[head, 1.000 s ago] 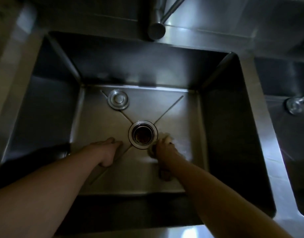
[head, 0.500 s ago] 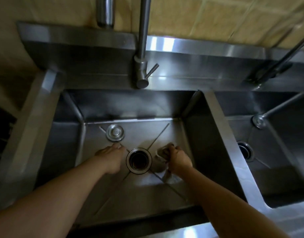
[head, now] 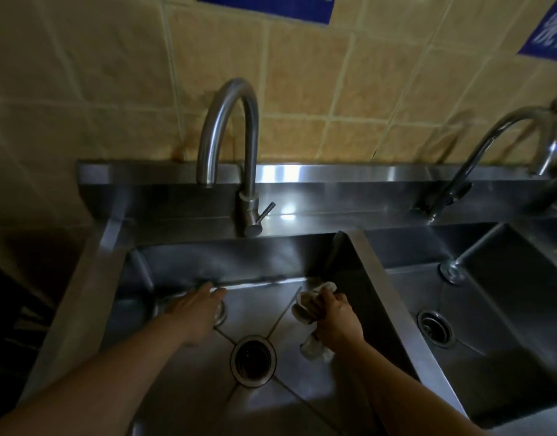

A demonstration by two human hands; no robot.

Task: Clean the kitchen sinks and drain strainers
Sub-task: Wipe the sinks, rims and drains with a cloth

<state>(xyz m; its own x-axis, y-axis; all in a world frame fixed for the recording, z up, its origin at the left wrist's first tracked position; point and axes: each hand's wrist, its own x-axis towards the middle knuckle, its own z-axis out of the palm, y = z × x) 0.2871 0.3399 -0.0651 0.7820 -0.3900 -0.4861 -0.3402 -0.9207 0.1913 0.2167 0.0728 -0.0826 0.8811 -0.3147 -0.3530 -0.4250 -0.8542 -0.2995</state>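
Mid-wipe in the left sink basin (head: pixel 359 278): right hand (head: pixel 337 322) clenching a wadded cloth (head: pixel 305 309) near its back right corner, left hand (head: pixel 197 313) spread flat over the loose strainer plug (head: pixel 220 313), open drain (head: pixel 253 361) and right basin (head: pixel 507 309) seemingly still to do.

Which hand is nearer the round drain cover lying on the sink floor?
Left. The left hand reaches over the drain cover, hiding most of it. The right hand grips a rag across the basin, right of the open drain.
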